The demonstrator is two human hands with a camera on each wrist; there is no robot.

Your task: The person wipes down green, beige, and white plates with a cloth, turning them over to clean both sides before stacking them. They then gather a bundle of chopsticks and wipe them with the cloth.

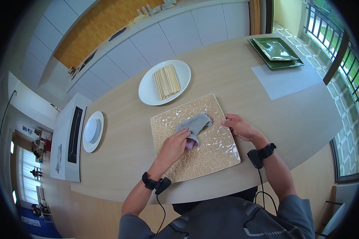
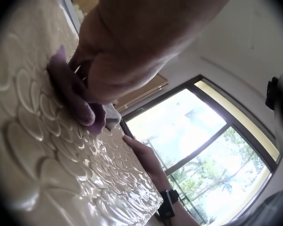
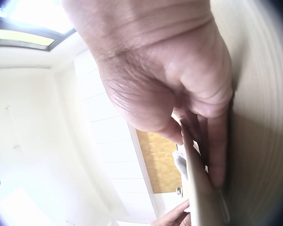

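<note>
A square beige plate (image 1: 203,155) with a glossy raised pattern of curved shapes lies on the table in front of me. My left hand (image 1: 172,148) holds a bunched cloth (image 1: 196,122) down on it, near the plate's middle. The cloth is grey on top, and a purple part (image 2: 68,89) shows below the hand in the left wrist view. At the plate's right edge, my right hand (image 1: 242,128) grips the rim. In the right wrist view its thumb (image 3: 172,131) lies over the rim and its fingers (image 3: 218,155) reach underneath.
Beyond the plate, a white oval plate (image 1: 147,89) carries a bundle of pale sticks (image 1: 166,81). A smaller white oval plate (image 1: 95,148) with stacked small dishes (image 1: 91,130) stands at left. Two green square plates (image 1: 275,49) sit by a pale mat (image 1: 287,81) at far right.
</note>
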